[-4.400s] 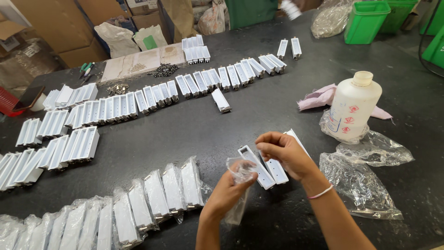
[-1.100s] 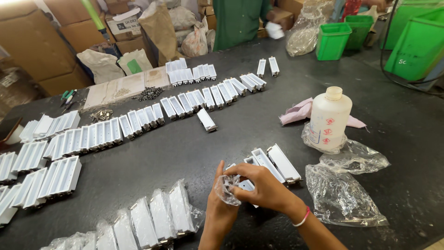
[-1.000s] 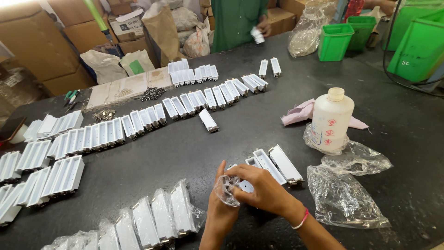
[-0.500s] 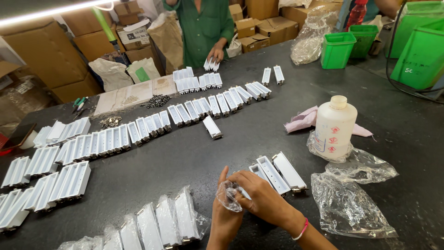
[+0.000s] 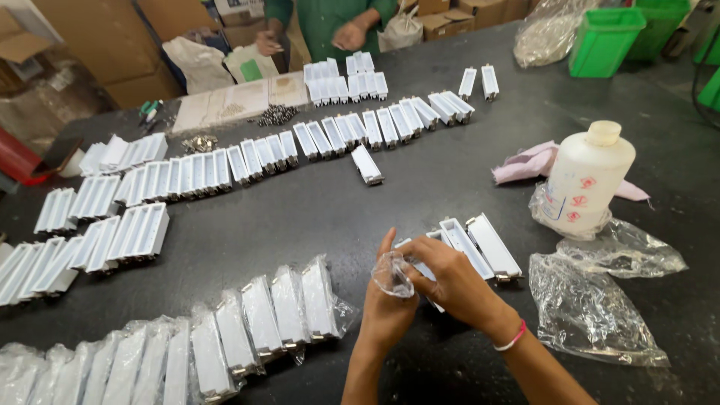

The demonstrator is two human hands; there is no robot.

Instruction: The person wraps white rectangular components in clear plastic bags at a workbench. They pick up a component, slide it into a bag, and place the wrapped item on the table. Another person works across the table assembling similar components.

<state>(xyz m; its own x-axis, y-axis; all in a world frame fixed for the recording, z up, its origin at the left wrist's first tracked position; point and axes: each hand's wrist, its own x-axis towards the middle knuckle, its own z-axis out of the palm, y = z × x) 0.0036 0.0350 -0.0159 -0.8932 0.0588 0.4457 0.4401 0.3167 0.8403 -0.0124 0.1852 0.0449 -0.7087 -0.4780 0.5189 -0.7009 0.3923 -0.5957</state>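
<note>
Crumpled clear plastic bag [image 5: 392, 274] is pinched between left hand [image 5: 388, 300] and right hand [image 5: 450, 281], beside white rectangular housings [image 5: 480, 244].

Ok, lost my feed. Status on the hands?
Both hands closed on clear plastic bag. White housings just behind, on table. Nothing in the way.

A packing workshop: rows of white metal housings [image 5: 339, 136] cover a long dark worktable [image 5: 300, 217], with cardboard boxes [image 5: 97, 45] stacked upper left and green bins [image 5: 604, 41] upper right.
</note>
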